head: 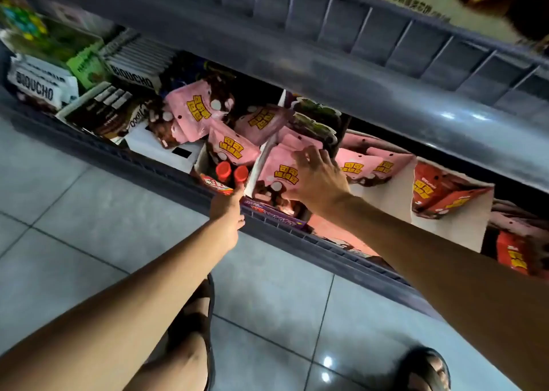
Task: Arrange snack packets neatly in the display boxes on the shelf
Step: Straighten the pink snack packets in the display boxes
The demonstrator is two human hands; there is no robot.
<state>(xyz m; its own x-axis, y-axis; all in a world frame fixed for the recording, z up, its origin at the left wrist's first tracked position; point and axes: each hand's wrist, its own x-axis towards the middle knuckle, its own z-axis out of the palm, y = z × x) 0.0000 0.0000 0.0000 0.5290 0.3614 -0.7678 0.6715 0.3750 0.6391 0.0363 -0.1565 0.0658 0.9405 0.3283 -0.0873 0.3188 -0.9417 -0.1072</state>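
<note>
While the right hand (315, 179) clasps the front pink snack packet (279, 174), fingers hooked over its top edge and thumb low, the packet leans in the white display box (256, 168) on the bottom shelf (166, 171). The left hand (228, 209) sits at the box's near corner by two red-capped bottles (231, 172); whether it grips anything I cannot tell. This looks like mid-straightening: next, square this stack upright, then gather the loose pink packets (190, 108) heaped further left.
</note>
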